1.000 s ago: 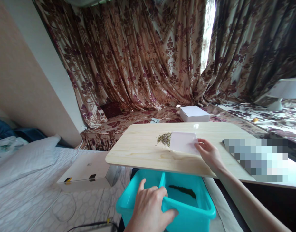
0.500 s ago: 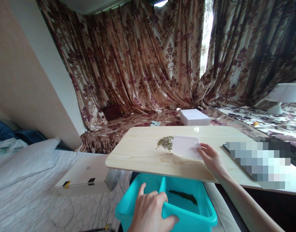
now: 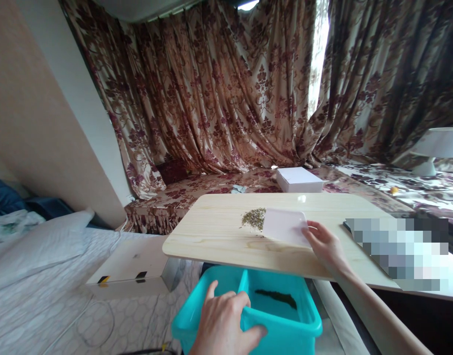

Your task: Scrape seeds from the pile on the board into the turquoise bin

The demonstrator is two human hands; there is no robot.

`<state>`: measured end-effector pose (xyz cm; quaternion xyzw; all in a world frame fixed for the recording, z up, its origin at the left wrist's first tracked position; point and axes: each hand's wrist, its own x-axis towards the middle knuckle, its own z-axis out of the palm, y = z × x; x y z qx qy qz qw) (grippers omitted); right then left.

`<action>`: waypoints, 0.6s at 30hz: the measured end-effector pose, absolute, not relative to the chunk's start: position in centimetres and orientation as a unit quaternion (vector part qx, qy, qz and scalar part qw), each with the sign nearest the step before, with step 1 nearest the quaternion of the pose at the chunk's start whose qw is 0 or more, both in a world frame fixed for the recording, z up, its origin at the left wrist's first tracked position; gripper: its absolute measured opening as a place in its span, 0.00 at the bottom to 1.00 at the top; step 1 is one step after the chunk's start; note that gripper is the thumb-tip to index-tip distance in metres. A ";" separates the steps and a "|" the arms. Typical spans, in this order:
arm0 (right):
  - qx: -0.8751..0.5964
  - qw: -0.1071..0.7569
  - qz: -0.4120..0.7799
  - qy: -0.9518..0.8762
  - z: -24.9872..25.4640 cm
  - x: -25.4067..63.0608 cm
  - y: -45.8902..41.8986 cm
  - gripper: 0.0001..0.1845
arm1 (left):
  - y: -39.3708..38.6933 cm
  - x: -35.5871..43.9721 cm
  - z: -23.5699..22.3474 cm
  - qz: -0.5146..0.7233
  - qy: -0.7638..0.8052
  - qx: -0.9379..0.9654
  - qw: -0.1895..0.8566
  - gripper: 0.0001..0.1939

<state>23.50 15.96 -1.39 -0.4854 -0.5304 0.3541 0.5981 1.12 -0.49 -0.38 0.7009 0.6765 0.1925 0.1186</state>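
My right hand (image 3: 324, 241) pinches the right end of a thin white scraper sheet (image 3: 285, 226), held low over the wooden tabletop (image 3: 207, 241). The sheet's left edge meets a small pile of greenish-brown dried bits (image 3: 254, 220), and a few crumbs lie loose around it. Below the table's near edge stands a turquoise divided bin (image 3: 281, 325). My left hand (image 3: 226, 318) grips its near rim by the divider, thumb over the front and one finger raised. A dark green strip of material (image 3: 276, 297) lies in the bin's right compartment.
A pixelated flat object (image 3: 400, 254) lies on the table's right side. Behind the table is a white box (image 3: 299, 178); another white box (image 3: 130, 264) rests on the bed at left. A lamp (image 3: 438, 148) stands far right, and curtains (image 3: 226, 88) hang behind.
The bin and my left hand have shifted slightly left relative to the table. The sheet has moved very slightly right with my right hand, while the pile looks much the same.
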 end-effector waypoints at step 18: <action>-0.475 0.593 0.369 -0.535 -1.7 23.3 15.7 0.17 | -0.5 0.4 -0.5 0.184 0.687 0.695 0.109 0.06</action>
